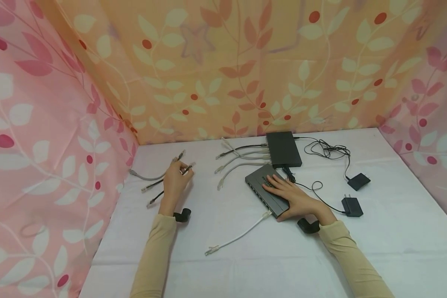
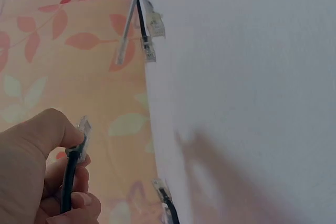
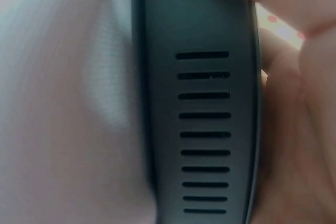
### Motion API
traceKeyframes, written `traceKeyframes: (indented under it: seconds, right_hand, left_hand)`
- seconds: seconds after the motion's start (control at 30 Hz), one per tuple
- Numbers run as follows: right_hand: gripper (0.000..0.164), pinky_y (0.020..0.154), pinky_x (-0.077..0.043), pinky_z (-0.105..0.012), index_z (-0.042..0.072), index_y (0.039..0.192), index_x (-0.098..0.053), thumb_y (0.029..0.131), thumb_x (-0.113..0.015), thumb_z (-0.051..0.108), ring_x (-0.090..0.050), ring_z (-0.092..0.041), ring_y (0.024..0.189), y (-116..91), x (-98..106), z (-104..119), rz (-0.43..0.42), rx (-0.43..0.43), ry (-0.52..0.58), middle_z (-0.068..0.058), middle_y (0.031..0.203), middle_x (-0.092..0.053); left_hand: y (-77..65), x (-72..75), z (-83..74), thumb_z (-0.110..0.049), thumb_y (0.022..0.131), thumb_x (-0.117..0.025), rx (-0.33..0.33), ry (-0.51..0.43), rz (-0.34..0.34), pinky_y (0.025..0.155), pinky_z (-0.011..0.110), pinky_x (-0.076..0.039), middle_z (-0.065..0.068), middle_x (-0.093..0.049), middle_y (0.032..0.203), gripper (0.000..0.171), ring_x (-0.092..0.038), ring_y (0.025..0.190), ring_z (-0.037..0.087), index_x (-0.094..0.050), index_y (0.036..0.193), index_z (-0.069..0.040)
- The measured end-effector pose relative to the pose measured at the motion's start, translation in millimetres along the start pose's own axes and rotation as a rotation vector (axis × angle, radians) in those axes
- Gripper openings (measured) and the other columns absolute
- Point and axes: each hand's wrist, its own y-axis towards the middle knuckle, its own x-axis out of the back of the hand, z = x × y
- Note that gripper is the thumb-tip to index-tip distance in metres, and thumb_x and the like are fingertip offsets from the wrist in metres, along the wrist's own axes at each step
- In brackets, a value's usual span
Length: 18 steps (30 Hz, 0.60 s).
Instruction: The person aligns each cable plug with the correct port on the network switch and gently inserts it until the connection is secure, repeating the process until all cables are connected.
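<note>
My left hand (image 1: 176,182) pinches a black network cable (image 2: 68,182) close to its clear plug (image 2: 84,135), between thumb and fingers. Beside and beneath that hand lie a second black cable (image 1: 152,185) and a grey cable (image 1: 149,178). My right hand (image 1: 292,194) rests on top of a dark grey network switch (image 1: 258,179), its fingers spread out. A white cable (image 1: 242,235) is plugged into the front of this switch, its other plug loose on the table. The right wrist view shows the switch's slotted side (image 3: 205,135) up close.
Behind stands a black box (image 1: 284,149) with several grey and black cables (image 1: 243,164) in its left side. Two black power adapters, one further back (image 1: 359,181) and one nearer (image 1: 352,206), lie at the right with their cords. Patterned curtains (image 1: 223,82) border the white table (image 1: 275,269).
</note>
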Motion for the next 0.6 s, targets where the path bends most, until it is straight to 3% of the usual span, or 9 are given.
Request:
traceKeyframes:
  seconds: [0.23,0.6]
  right_hand:
    - [0.108,0.107,-0.008,-0.061,0.018,0.147,-0.026,0.061,-0.081,0.052,-0.005,-0.032,0.142,0.1,0.8,0.8,0.004,-0.004,0.005,-0.011,0.155,-0.009]
    - [0.108,0.107,-0.010,-0.060,0.019,0.147,-0.026,0.060,-0.079,0.056,-0.004,-0.031,0.143,0.2,-0.7,-3.0,0.003,0.007,-0.011,-0.011,0.156,-0.009]
  left_hand:
    - [-5.8,-1.4,-9.6,-0.020,0.083,-0.066,-0.038,0.018,0.034,0.055,0.030,-0.040,0.007,-0.060,0.079,0.015,-0.050,0.063,0.018,-0.064,0.089,-0.006]
    - [-9.9,-6.0,-27.2,-0.022,0.085,-0.067,-0.057,-0.023,0.201,0.056,0.029,-0.041,0.005,-0.056,0.073,0.018,-0.048,0.063,0.018,-0.060,0.085,-0.006]
